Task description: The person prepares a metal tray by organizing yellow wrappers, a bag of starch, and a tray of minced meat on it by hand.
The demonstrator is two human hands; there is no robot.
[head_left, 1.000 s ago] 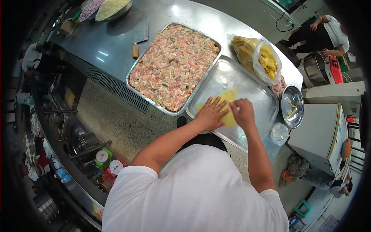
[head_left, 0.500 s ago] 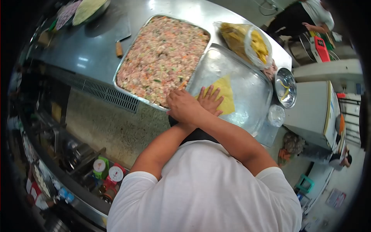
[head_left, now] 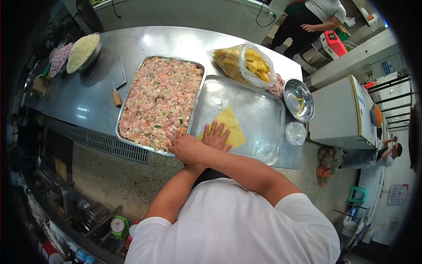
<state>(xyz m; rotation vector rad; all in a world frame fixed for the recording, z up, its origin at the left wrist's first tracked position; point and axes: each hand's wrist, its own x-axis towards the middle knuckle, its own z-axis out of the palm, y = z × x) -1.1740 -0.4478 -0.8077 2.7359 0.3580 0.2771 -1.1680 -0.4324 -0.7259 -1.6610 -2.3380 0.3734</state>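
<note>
My forearms cross, the right one over the left. My left hand [head_left: 215, 137] lies with fingers spread on a thin yellow sheet [head_left: 234, 128], which rests in a shallow metal tray [head_left: 259, 103]. At the near right corner of a second tray [head_left: 201, 86], filled with a chunky pink meat mixture [head_left: 160, 97] with orange and green bits, my right hand [head_left: 183, 147] touches the mixture. Its fingers are curled together, and what they hold is hidden.
A bag of yellow sheets [head_left: 250, 64] lies behind the metal tray. Right of it are a steel bowl [head_left: 299, 100] and a crumpled clear bag [head_left: 295, 133]. A wooden-handled cleaver [head_left: 117, 98] and a bowl of pale chopped food [head_left: 83, 53] are left. Another person [head_left: 307, 22] stands beyond.
The view has tilted and shifted, so the table and trays sit lower and further left. My left hand remains flat on the sheet, and my right hand remains at the mixture's corner.
</note>
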